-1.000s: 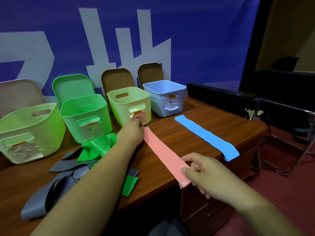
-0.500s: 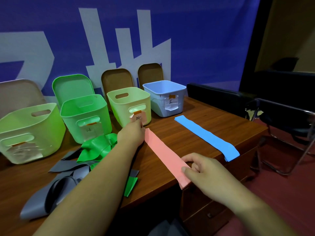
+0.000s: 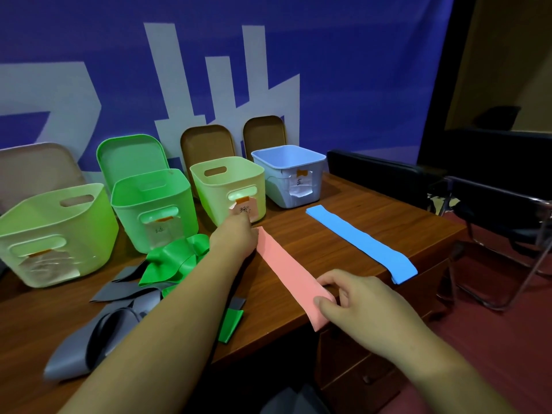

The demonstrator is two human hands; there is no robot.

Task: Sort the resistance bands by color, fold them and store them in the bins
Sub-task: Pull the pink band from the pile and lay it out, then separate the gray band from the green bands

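Blue banner (image 3: 343, 55) behind wooden desk (image 3: 343, 234); black chairs (image 3: 493, 204); red floor (image 3: 507, 339).

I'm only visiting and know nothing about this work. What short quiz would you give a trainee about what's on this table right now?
1. True or false: the blue band lies flat on the table.
2. What colour is the band stretched between the left hand and the right hand? A green, B pink, C grey.
3. What colour is the rightmost bin?
Key: 1 true; 2 B, the pink band; 3 blue.
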